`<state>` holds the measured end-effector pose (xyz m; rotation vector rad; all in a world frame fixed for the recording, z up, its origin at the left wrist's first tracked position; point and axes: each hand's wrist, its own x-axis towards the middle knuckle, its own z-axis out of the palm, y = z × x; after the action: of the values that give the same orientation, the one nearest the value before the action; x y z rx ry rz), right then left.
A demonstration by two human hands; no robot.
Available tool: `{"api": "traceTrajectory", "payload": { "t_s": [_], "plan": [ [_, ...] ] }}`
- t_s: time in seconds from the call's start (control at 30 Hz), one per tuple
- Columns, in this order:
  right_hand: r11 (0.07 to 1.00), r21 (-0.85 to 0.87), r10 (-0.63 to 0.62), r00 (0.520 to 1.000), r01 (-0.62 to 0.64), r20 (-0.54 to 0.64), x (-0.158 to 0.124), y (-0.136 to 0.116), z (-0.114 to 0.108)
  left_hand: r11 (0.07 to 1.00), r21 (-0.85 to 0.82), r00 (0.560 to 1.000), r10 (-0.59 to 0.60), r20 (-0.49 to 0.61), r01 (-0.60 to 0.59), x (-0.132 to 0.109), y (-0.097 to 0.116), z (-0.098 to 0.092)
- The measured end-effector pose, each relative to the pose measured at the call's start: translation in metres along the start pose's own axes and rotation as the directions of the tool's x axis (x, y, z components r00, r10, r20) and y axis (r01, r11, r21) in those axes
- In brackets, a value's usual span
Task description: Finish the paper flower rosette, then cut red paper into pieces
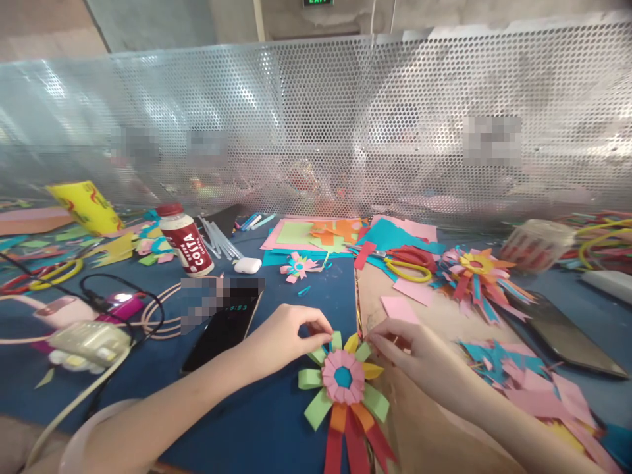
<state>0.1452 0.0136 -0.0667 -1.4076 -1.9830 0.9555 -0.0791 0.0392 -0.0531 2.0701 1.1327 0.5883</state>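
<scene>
Near the middle of the tabletop's (222, 421) near edge, we see a paper flower (343, 377). The left hand (323, 337) and right hand (378, 339) curl at its upper petals; we cannot tell whether either grips. Farther back, we find a red-capped bottle (185, 240), contents hidden, and a striped clear cup (536, 245).

exit sign (318, 2): cut by top edge | two red paper strips (334, 454): ends cut by bottom edge | black phone (217, 342): pixelated patch (201, 304) over upper left; digits (236, 307) blurred; left forearm (197, 395) hides a corner | perforated panel (320, 125): shapes behind blurred | right hand (417, 349): contact with green petal (363, 352) unclear
</scene>
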Motion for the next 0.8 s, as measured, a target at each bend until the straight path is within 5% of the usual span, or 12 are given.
{"api": "traceTrajectory", "payload": {
  "t_s": [0.8],
  "plan": [
    [1.0,-0.023,-0.017,1.0,0.017,0.005,-0.0011,-0.0007,-0.0002,1.0,0.006,0.999,0.0,-0.036,0.0,0.0,0.0075,-0.0007]
  ]
}}
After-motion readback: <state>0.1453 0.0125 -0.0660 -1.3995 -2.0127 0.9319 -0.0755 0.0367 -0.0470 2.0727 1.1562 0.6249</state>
